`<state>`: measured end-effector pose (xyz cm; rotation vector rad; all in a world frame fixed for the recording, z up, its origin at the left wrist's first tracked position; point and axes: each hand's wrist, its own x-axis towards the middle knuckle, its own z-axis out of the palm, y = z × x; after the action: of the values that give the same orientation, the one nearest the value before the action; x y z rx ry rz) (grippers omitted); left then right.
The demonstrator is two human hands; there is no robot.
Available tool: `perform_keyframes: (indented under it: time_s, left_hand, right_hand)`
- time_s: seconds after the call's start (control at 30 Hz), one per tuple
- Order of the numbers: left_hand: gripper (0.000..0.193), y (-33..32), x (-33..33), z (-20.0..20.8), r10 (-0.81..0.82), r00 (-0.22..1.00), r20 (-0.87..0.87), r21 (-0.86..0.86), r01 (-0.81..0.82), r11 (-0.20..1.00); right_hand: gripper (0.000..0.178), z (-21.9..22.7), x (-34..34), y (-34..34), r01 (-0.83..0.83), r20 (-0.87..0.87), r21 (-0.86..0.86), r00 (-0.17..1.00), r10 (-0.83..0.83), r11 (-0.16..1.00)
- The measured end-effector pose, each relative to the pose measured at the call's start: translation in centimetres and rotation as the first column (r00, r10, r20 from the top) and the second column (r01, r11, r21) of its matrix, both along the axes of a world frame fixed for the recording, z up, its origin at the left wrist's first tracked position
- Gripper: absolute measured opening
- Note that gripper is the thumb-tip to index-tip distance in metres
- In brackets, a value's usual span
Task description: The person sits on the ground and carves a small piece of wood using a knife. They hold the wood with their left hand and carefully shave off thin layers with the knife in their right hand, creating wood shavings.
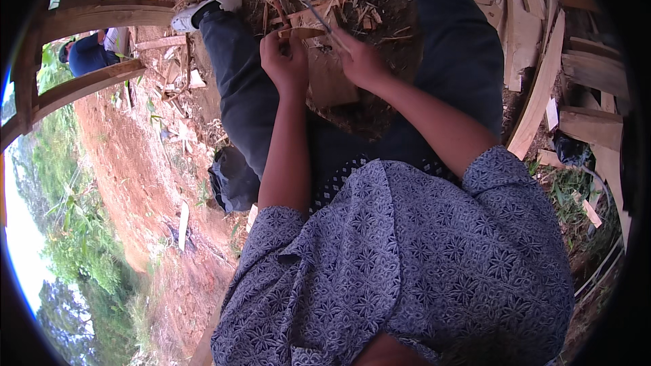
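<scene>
My left hand (283,61) is closed around a small, pale yellow-brown piece of wood (303,32). My right hand (363,66) grips a knife by its handle. The knife's thin grey blade (317,15) slants up and to the left, just past the right end of the wood piece. Whether blade and wood touch, I cannot tell. Both hands are above a wooden block (332,85) on the ground between my spread legs. The fingertips are partly hidden behind the knuckles.
Wood shavings (366,17) and offcuts litter the ground ahead. Long boards (539,88) and stacked planks (597,74) line the right side. At the left stand curved timbers (102,17), with a person in blue (91,52) beyond them. A dark bag (234,179) lies beside my left leg.
</scene>
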<state>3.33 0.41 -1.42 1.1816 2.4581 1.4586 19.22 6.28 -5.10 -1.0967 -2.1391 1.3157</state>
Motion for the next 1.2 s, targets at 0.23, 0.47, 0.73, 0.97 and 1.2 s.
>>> perform_keyframes:
  time_s: [0.23, 0.47, 0.73, 0.97, 1.2]
  left_hand:
    - [0.015, -0.4, 0.6, 0.3, 0.016, 0.998, -0.053, -0.041, -0.018, 0.999]
    - [0.013, 0.1, 0.6, 0.3, -0.011, 0.999, -0.042, 0.031, 0.012, 0.999]
    - [0.013, 0.1, 0.7, 0.2, -0.011, 1.0, -0.004, 0.039, 0.011, 0.999]
    - [0.013, -0.5, 0.2, -0.2, -0.005, 1.0, 0.006, 0.021, 0.005, 1.0]
    - [0.014, -0.9, 0.8, 0.5, -0.03, 0.999, -0.027, -0.02, 0.029, 0.999]
  right_hand:
    - [0.058, 1.8, 0.7, 0.3, -0.138, 0.365, -0.173, 0.911, 0.194, 0.975]
    - [0.059, 1.0, 0.7, -0.1, -0.117, 0.299, -0.083, 0.945, 0.137, 0.99]
    - [0.061, 0.5, 0.8, -0.1, -0.126, 0.296, -0.019, 0.947, 0.126, 0.992]
    - [0.06, 1.6, -0.2, -0.5, -0.111, 0.212, -0.034, 0.97, 0.116, 0.993]
    - [0.062, 0.1, 0.1, 0.8, 0.036, 0.028, -0.096, 0.999, -0.033, 0.995]
